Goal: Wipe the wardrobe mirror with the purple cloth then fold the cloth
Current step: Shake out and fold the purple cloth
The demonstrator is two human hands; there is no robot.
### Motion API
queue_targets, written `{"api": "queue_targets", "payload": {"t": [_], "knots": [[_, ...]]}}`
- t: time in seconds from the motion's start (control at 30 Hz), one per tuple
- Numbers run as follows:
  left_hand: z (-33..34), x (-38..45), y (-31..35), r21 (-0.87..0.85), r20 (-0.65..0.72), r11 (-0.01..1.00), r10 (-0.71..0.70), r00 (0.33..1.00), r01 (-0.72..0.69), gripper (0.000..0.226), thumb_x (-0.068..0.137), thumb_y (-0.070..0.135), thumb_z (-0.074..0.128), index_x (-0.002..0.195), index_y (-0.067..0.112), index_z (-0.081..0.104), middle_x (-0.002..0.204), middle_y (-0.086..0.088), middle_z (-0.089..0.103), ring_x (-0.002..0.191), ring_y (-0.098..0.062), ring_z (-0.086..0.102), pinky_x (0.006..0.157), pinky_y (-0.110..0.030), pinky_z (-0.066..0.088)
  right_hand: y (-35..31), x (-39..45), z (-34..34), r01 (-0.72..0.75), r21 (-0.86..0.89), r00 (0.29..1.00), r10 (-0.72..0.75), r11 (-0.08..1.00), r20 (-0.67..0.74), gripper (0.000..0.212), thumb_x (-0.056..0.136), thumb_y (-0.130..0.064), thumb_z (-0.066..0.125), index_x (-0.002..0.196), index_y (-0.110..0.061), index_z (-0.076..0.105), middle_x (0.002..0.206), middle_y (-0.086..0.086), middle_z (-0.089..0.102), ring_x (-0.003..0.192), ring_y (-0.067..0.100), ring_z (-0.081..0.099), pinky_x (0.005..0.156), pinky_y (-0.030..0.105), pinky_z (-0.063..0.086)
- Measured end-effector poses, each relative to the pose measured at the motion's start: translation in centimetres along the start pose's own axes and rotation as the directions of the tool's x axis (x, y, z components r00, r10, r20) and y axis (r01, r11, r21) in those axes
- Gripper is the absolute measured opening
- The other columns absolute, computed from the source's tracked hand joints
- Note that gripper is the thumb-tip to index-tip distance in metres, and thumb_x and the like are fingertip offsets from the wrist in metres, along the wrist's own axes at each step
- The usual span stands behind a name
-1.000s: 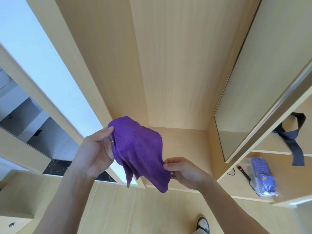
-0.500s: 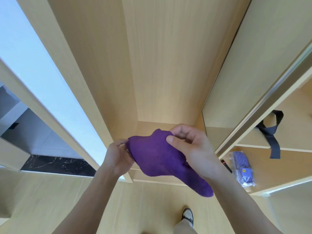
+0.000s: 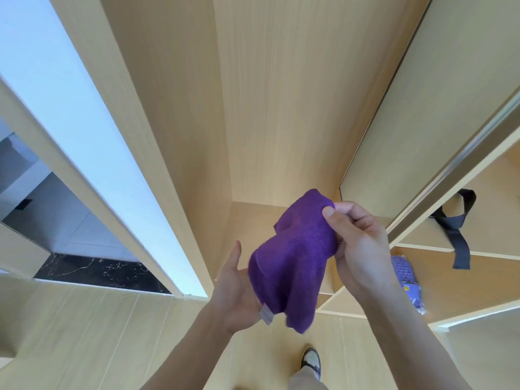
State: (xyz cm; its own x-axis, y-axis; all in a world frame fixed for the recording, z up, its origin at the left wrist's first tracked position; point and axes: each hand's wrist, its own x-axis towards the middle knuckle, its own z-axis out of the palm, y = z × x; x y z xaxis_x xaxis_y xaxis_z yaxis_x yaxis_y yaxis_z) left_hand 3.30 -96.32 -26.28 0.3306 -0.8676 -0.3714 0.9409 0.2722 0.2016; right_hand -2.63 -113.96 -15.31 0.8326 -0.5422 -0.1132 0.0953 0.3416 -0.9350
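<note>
The right hand (image 3: 363, 249) pinched the top of the purple cloth (image 3: 295, 254) between thumb and curled fingers, higher than half a second before. From that pinch the cloth hung doubled, its loose end and a pale label (image 3: 267, 316) dangling below. The left hand (image 3: 239, 291), which had been clutching the cloth's left edge, now lay open and palm-up under the hanging fold, the fabric resting against its palm, thumb raised clear. Just right of the pinch stood the wardrobe mirror (image 3: 422, 122). Beyond the right wrist, a purple packet (image 3: 408, 280) lay on a shelf (image 3: 464, 291), near a dark strap (image 3: 455, 229).
</note>
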Motion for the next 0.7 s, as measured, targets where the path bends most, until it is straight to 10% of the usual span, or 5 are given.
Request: {"api": "queue_targets", "payload": {"t": [0.2,0.4,0.7], "knots": [[0.5,-0.7,1.3,0.250,-0.009,0.968,-0.003,1.000,0.005,0.061,0.095,0.047,0.064,0.136,0.002,0.052,0.110,-0.019,0.057,0.099,-0.034,0.059,0.086,-0.043,0.046,-0.1,0.0,-0.7,0.048,-0.030,0.999,-0.049,0.998,-0.017,0.015,0.098,-0.004,0.062,0.086,-0.009,0.069,0.074,0.006,0.069,0.067,0.020,0.066,0.056,0.028,0.050],[0.2,-0.8,-0.3,0.286,0.044,0.955,-0.100,0.994,0.083,0.069,0.103,0.050,0.050,0.150,0.001,0.040,0.136,-0.020,0.053,0.122,-0.037,0.052,0.109,-0.050,0.033,0.3,-0.3,-0.4,0.089,-0.116,0.994,-0.080,0.989,0.076,0.014,0.095,-0.010,0.068,0.083,-0.015,0.073,0.078,0.011,0.073,0.070,0.023,0.069,0.059,0.030,0.055],[-0.5,-2.3,4.0,0.508,-0.075,0.801,0.406,0.911,-0.316,0.041,0.091,0.023,0.070,0.121,-0.005,0.065,0.105,-0.025,0.064,0.100,-0.038,0.062,0.085,-0.044,0.050,2.3,0.5,-2.2,-0.002,-0.360,0.994,-0.037,0.933,-0.103,0.020,0.096,-0.010,0.068,0.079,-0.019,0.073,0.076,0.005,0.074,0.066,0.016,0.067,0.057,0.031,0.052]]}}
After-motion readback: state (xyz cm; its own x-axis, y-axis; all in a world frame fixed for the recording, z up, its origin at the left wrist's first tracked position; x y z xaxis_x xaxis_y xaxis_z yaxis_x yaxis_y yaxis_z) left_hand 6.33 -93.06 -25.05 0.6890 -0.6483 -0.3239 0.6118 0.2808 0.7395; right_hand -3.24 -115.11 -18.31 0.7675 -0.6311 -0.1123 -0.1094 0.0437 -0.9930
